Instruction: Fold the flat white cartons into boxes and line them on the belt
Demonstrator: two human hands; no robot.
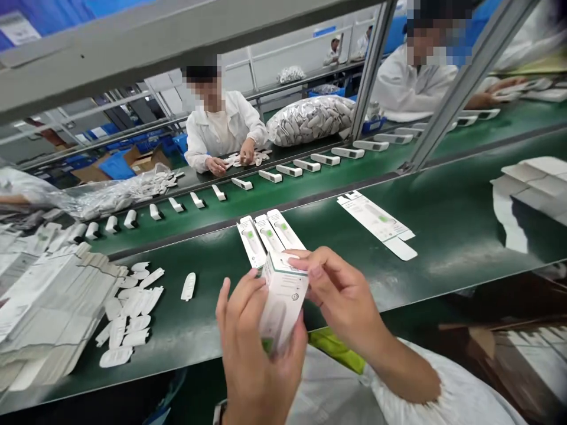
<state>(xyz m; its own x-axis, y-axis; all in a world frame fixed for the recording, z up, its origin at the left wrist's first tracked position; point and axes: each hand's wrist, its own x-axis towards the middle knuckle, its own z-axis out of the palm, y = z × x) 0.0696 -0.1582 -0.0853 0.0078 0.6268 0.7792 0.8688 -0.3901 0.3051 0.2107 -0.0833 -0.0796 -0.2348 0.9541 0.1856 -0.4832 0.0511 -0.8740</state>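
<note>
My left hand and my right hand both grip a white and green printed carton, held upright above the green belt. The left fingers wrap its lower near side, and the right fingertips pinch its top edge. Just beyond them, several white cartons lie side by side on the belt, partly hidden by the held carton. To the left sits a stack of flat carton blanks, with white moulded plastic inserts scattered next to it. A flattened carton lies to the right.
A second green conveyor carries a row of white devices beyond the belt. Co-workers sit across it, near a large bag of white parts. Grey metal frame bars cross the view overhead. Folded cardboard lies at the right.
</note>
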